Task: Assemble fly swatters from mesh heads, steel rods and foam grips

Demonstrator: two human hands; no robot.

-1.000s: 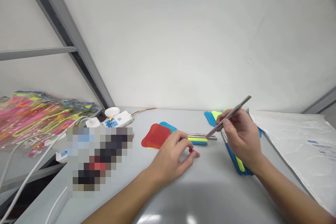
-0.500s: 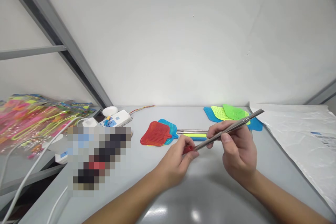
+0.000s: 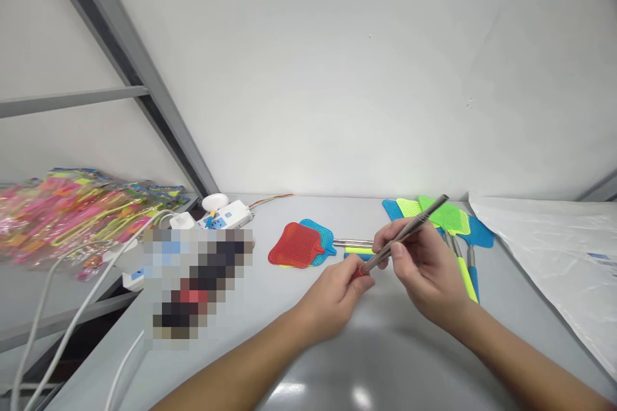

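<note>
Since the earlier frame, the rod (image 3: pixel 409 231) has shifted so that its lower end now meets the red tube (image 3: pixel 359 273). Beneath everything spreads the grey counter (image 3: pixel 414 372), with a white bag (image 3: pixel 544 231) over its right side and glossy packs (image 3: pixel 96 212) heaped beyond its left edge. Right hand (image 3: pixel 429 263) and left hand (image 3: pixel 332 298) come together near the middle. Blue, yellow and green swatters (image 3: pixel 438 215) fan out behind the right hand; a red swatter (image 3: pixel 296 245) overlaps a blue swatter (image 3: pixel 325 231) beyond the left. The rod slants up to the right, grasped between the right hand's fingers, its upper end clear above them. The left hand's fingers pinch the red tube, mostly hiding it, at the rod's lower end; whether the rod sits inside, I cannot tell. Smallest is the bag's blue label (image 3: pixel 600 258), at the right edge, its print too blurred to read.
</note>
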